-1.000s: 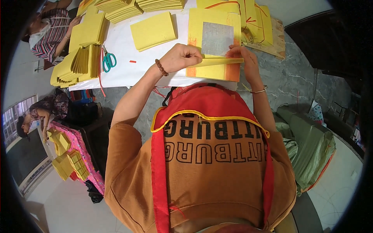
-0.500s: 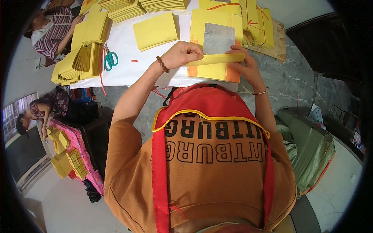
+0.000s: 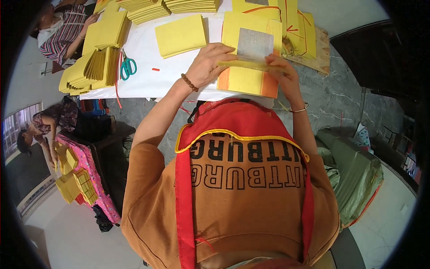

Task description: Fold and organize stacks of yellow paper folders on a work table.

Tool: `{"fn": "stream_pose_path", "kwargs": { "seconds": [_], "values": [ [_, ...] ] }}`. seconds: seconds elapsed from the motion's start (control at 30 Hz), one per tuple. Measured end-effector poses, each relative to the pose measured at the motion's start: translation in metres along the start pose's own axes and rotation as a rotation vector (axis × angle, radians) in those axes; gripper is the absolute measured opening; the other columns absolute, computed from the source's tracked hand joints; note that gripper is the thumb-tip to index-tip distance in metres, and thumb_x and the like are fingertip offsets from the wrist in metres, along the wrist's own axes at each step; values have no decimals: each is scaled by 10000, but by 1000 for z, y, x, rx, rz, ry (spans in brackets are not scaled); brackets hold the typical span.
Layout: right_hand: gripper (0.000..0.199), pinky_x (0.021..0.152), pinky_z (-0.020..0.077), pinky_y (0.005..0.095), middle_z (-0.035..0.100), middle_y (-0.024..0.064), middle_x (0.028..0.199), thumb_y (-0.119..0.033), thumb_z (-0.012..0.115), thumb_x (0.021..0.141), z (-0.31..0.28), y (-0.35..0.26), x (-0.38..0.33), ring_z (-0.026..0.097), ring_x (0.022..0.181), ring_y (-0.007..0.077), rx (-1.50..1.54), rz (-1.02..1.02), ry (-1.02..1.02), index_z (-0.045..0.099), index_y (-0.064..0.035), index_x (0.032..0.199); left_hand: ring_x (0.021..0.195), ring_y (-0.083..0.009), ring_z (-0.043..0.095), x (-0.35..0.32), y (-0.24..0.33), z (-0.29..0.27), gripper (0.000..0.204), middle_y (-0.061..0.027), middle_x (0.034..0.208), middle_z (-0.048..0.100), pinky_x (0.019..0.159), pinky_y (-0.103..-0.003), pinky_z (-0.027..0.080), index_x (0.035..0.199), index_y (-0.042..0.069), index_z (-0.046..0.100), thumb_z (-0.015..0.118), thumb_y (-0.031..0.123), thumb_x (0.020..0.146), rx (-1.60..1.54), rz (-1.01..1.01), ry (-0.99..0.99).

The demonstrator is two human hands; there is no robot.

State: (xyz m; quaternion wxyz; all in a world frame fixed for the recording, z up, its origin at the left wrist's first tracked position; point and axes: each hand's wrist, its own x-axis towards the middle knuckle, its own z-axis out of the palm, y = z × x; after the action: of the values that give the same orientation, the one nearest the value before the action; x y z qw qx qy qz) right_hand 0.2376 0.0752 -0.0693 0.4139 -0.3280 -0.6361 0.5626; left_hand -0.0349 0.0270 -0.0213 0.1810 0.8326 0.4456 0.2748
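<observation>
Across a stack of yellow paper (image 3: 246, 81), a narrow folded yellow paper strip (image 3: 253, 65) is turned nearly edge-on and slightly blurred. My left hand (image 3: 210, 63) is closed on its left end, the back of the hand showing and the thumb hidden. My right hand (image 3: 285, 76) pinches the other end between thumb and fingers. The stack's top sheet carries a silver-grey square (image 3: 256, 44) and orange side bands. Left of the stack lies a folded yellow paper bundle (image 3: 181, 36).
Teal-handled scissors (image 3: 128, 68) and fanned yellow bundles (image 3: 92, 69) lie on the white-covered table (image 3: 148, 87). Tied yellow packs (image 3: 304, 33) stand at the far right. One person in a striped top (image 3: 67, 33) sits far left; another works at a pink-covered table (image 3: 98, 188).
The folded strip has tilted from showing its broad face to nearly edge-on. My left hand has flattened its fingers along it, while my right hand still grips its end.
</observation>
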Motion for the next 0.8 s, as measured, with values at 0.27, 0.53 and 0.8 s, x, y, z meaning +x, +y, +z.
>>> {"fn": "stream_pose_path", "kwargs": {
  "seconds": [0.27,0.53,0.8],
  "values": [
    [280,975,271,399,578,22,1182,-210,610,761,-10,-39,-9,488,1163,240,-886,-450,-106,614,-170,1038,1017,-254,530,-11,34,-18,373,-111,1109,573,796,-359,412,1100,130,610,492,97,748,346,237,77],
    [234,859,361,367,636,14,1042,-197,616,790,3,-47,-38,565,1027,174,-686,-166,-242,626,-143,1018,788,-239,593,-35,54,8,202,-106,833,642,672,-338,450,984,89,626,552,112,798,-112,-229,122],
    [355,764,462,261,631,95,1027,-129,612,824,26,-58,-16,594,910,144,-20,320,113,551,-45,1163,418,-155,498,-12,28,24,266,-80,502,517,441,-293,387,942,16,594,526,269,894,-603,-747,217]
  ]
}}
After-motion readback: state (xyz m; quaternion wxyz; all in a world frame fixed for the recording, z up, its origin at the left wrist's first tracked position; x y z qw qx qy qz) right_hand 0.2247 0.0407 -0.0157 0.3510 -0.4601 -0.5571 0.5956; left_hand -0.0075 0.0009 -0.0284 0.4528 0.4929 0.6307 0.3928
